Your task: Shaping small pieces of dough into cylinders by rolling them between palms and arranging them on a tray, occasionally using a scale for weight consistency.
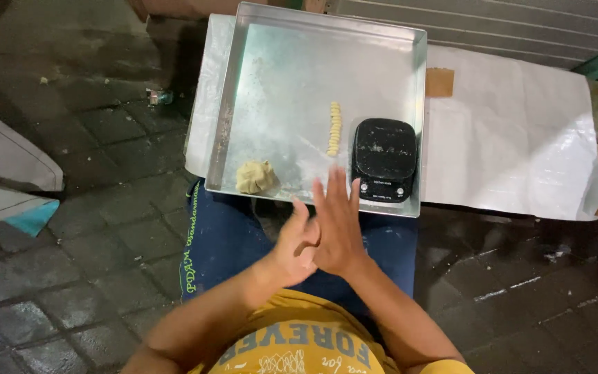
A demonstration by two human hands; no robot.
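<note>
1. Two bare hands are pressed palm to palm over the person's lap, just in front of the near edge of the square shiny metal tray [243,90].
2. The right hand [338,225] is flat, fingers straight and spread, pointing toward the tray. The left hand [293,242] lies against it, fingers curled onto the right palm.
3. Whether anything is held between the palms cannot be told; nothing shows there.
4. The pale yellow lump of dough [255,177] sits in the tray's near left corner, just beyond the left hand and apart from both hands.
5. The row of small pale yellow dough balls [334,129] runs in a straight line front to back near the tray's middle, each ball touching the next.
6. The black rectangular kitchen scale [384,158] stands in the tray's near right corner, just right of the row and just beyond the right fingertips.
7. The tray rests on a sheet of white paper [513,131] spread over a low bench.
8. The floor is dark wet paving blocks [84,228].
9. The person wears a yellow printed shirt [299,346] and blue trousers [226,235].
</note>
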